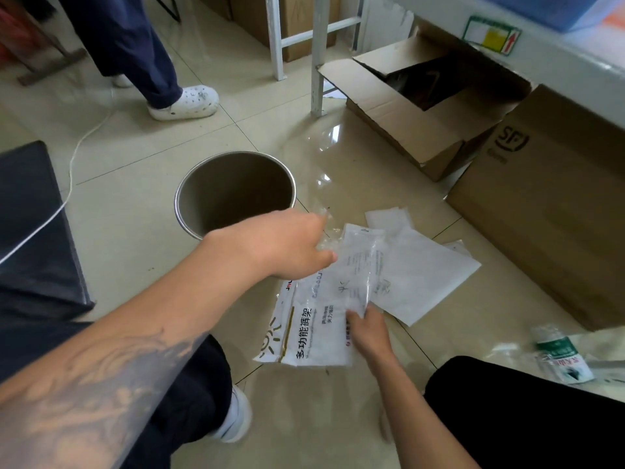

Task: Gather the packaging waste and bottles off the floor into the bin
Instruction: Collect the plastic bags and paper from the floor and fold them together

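A round metal bin (189,187) stands open and empty on the tiled floor, centre. Just right of it lies a pile of packaging: a clear plastic bag (360,262), a white printed bag (311,330) and white paper sheets (416,279). My left hand (287,247) is over the pile's near-bin edge, fingers closed on crinkled clear plastic. My right hand (367,328) pinches the lower edge of the clear plastic bag. A crushed plastic bottle (559,355) with a green label lies at the lower right, apart from both hands.
An open cardboard box (422,106) and a closed cardboard box (548,204) stand at the right. Another person's leg and white shoe (184,103) are at the back left. A white cable (72,170) crosses the floor. A dark cushion (30,225) sits left. My knees frame the bottom.
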